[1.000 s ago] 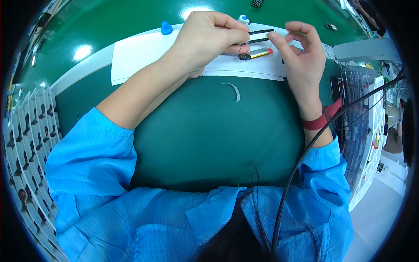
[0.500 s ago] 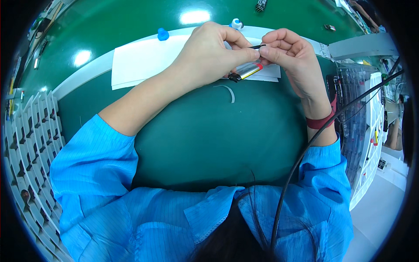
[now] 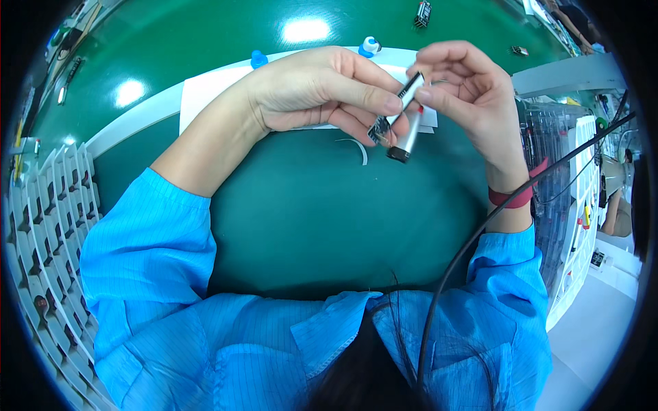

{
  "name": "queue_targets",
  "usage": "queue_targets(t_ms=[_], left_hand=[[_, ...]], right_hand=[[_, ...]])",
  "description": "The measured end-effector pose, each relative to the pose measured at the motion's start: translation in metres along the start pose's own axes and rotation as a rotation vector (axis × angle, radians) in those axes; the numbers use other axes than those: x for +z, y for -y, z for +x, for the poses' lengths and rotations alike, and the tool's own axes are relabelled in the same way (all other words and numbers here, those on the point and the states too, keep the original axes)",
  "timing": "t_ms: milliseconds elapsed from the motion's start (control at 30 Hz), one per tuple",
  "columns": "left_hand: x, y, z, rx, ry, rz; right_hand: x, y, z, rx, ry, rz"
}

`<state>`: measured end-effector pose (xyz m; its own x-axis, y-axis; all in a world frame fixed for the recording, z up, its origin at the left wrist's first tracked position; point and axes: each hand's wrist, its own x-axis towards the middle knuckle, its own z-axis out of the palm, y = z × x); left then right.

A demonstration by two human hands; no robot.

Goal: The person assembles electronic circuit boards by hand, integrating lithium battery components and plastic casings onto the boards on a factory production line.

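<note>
Assembly is mid-fit, by my reading: the left hand (image 3: pixel 308 89) pinches a small dark component (image 3: pixel 379 129) while the right hand (image 3: pixel 473 96) closes its grip on a slim silver cylinder (image 3: pixel 409 133), both lifted above the green bench (image 3: pixel 288 205) at twelve o'clock. Next comes careful alignment of the two parts, fingertips steady, without dropping either onto the white sheet (image 3: pixel 212 103).

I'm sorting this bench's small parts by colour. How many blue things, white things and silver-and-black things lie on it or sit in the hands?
Blue caps: 2 (blue cap, blue-and-white cap)
White: 2 (paper sheet, curved strip)
Silver-and-black: 1 (small cylinder, held between left hand and right hand)
Total: 5
</note>
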<state>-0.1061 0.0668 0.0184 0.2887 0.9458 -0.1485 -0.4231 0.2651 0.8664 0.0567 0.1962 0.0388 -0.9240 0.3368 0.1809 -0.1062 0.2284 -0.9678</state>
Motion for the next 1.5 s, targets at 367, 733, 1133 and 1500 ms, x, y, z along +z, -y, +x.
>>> queue_targets(t_ms=[367,733,1133,1500], left_hand=[[0.001,0.015,0.006,0.059,-0.248,0.016],[0.0,0.011,0.004,0.013,-0.211,0.041],[0.0,0.015,0.008,0.057,-0.255,-0.006],[-0.005,0.016,0.008,0.081,-0.258,0.001]], right_hand=[[0.007,-0.019,0.0,-0.268,-0.186,-0.283],[0.001,-0.019,0.005,-0.267,-0.117,-0.32],[0.015,-0.03,0.003,-0.411,-0.442,-0.553],[0.007,-0.019,0.01,-0.413,-0.204,-0.552]])
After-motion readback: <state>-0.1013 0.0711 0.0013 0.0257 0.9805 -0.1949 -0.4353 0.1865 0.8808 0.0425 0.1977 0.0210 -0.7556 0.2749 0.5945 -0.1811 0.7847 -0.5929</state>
